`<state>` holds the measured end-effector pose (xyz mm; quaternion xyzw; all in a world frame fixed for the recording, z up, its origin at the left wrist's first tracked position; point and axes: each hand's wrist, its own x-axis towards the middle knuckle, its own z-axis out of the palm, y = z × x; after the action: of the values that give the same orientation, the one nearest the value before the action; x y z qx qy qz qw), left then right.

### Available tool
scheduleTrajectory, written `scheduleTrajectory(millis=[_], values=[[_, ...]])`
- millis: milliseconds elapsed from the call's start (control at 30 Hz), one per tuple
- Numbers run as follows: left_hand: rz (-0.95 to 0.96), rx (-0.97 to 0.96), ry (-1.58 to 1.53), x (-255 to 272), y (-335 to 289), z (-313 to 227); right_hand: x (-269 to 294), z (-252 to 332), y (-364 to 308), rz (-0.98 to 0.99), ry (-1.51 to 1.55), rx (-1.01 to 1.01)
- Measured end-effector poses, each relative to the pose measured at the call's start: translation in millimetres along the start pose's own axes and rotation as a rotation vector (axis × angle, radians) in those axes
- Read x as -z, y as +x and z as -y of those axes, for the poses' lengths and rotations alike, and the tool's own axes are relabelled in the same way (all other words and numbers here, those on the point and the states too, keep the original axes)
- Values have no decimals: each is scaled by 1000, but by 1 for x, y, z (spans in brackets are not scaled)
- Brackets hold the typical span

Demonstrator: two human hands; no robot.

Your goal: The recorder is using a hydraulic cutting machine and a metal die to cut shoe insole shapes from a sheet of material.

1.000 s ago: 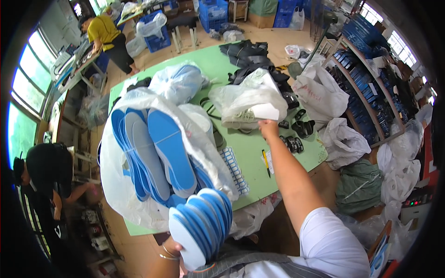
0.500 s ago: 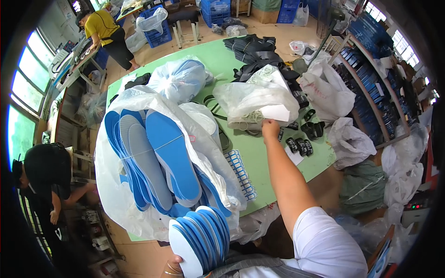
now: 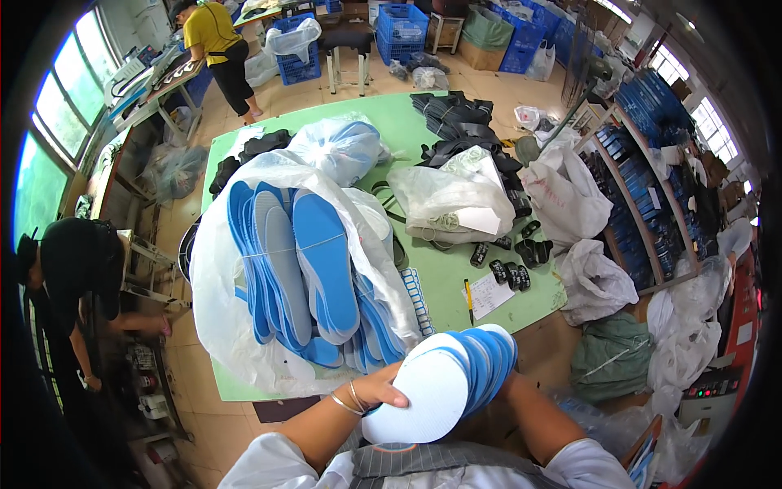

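Close to my body, a stack of blue and white insoles [image 3: 432, 391] is held tilted, the white face of the front one turned toward me. My left hand [image 3: 383, 388] is closed on the stack's left side, thumb over the white face, with bracelets at the wrist. My right hand [image 3: 511, 386] is at the stack's right side; its fingers are hidden behind the insoles. Beyond them, a big open white plastic bag [image 3: 220, 326] on the table contains tied bundles of blue and grey insoles [image 3: 326, 269].
The green table [image 3: 444, 306] also carries a knotted bag of insoles [image 3: 338, 151], a plastic bag with pale bands [image 3: 448, 200], black straps [image 3: 456, 118], a paper with writing [image 3: 491, 295] and a yellow pen [image 3: 469, 300]. Sacks [image 3: 599, 281] and a rack [image 3: 643, 196] stand right. Two people are at left.
My right hand has come back from the bag with pale bands to the insole stack. My left hand has moved the stack rightward and tilted it. The pen and paper are now uncovered.
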<state>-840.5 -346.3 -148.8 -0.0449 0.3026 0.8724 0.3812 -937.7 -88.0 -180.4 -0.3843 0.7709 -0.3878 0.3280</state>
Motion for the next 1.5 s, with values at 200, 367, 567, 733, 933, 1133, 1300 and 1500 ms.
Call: scheduleTrajectory(millis=[200,367,567,733,933,1133,1300,1500], values=[[102,124,-28,-28,-5,3,40,31,-26,62,45,192],[261,170,-31,-49,5,27,30,70,8,-231,-27,75],[262,-9,45,-79,-12,39,-13,59,-17,1,190,328],[-259,-141,-116,-71,-51,59,-9,85,-73,-563,1825,-290],[-416,-205,818,-51,-55,98,36,139,-102,180,1417,90],[-878,-229,400,-48,-75,99,8,190,-59,721,215,111],[-968,-524,-101,-27,-122,45,-23,154,6,-233,173,319],[-1225,-665,141,15,-112,-10,-24,106,103,-182,489,-375]])
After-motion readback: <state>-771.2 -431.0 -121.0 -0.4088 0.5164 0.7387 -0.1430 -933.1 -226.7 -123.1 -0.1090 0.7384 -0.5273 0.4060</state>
